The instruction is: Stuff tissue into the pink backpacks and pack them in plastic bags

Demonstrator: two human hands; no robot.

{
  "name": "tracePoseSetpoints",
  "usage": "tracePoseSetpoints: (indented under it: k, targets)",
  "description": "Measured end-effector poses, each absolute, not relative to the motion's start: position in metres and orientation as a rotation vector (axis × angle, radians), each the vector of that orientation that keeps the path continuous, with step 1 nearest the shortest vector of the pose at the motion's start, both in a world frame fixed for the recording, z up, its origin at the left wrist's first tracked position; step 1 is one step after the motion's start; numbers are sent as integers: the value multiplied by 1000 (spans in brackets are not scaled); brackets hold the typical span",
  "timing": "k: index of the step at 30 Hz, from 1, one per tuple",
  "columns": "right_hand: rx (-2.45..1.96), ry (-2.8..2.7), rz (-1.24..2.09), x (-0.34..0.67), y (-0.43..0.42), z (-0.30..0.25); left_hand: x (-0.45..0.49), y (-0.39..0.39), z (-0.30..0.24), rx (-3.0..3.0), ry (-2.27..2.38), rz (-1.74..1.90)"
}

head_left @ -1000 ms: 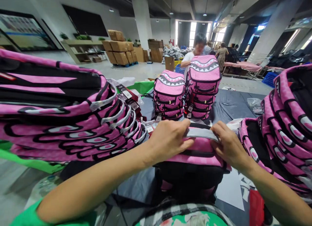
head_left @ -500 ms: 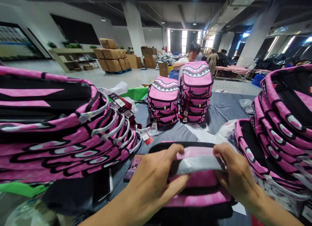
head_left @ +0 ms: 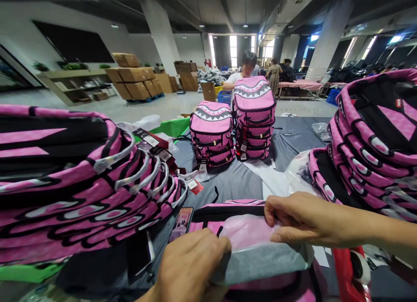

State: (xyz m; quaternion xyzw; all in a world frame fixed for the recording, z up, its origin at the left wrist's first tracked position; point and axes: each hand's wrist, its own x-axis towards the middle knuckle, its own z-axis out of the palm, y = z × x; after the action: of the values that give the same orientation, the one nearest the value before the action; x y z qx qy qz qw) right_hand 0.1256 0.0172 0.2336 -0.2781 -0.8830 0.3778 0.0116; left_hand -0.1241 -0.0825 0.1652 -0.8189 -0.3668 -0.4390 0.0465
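Note:
A pink and black backpack [head_left: 228,208] lies flat on the grey table [head_left: 241,180] right in front of me. A sheet of thin grey-white wrapping paper [head_left: 257,254] covers part of it. My left hand [head_left: 192,267] presses down on the paper's left edge with fingers curled over it. My right hand [head_left: 293,219] pinches the paper's upper right edge against the backpack.
A tall stack of flat pink backpacks [head_left: 74,180] fills the left, another stack [head_left: 371,137] the right. Two upright stuffed backpacks [head_left: 234,124] stand mid-table, a person behind them. A phone [head_left: 181,224] lies by the left stack. A red tool [head_left: 348,271] sits lower right. Cardboard boxes [head_left: 133,80] far back.
The camera view has tilted up and shifted. My hands moved apart along the paper, the left lower and nearer, the right out to the right, and the paper now lies wider over the backpack.

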Motion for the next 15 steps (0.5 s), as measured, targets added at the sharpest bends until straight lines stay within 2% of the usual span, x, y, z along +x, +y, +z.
tracePoseSetpoints:
  k: [4,7,10,15]
  targets:
    - [-845,-2801,1007,129,22,229,-132,-80,173,-2764,-1425,-1500]
    - [-771,-2817,1053,131,27,224,-138,-78,183,-2964,-1621,-1525]
    - [-770,-2783,1064,132,31,219,-137,-73,191,-2908,-1672,-1537]
    - [-774,-2845,913,134,27,219,-132,-60,206,-3185,-1602,-1269]
